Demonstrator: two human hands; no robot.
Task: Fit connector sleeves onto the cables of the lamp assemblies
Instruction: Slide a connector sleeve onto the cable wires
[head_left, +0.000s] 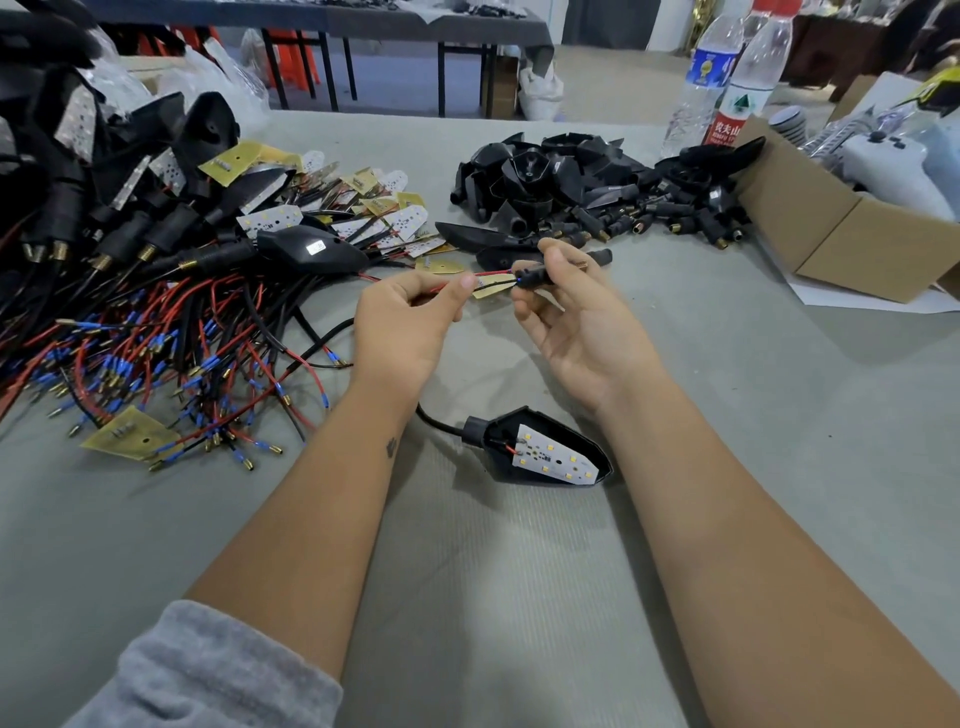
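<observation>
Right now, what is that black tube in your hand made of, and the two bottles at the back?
The black sleeve held by the right hand looks like matte rubber or soft plastic: dull, with no shine. The left hand pinches the red and black wires entering it. The two bottles look like thin clear plastic: you can see through them, with printed labels.

The sleeve (535, 275) I pinched was matt black rubbery plastic, the wire (491, 274) entering it glossy red. The table cover (727, 415) under my arms was grey, ribbed, matt cloth. The lamp housing (545, 447) was satin black plastic around a white board (553, 454). The box (841, 234) was plain brown cardboard; the bottles (727, 78) clear glossy plastic.
</observation>
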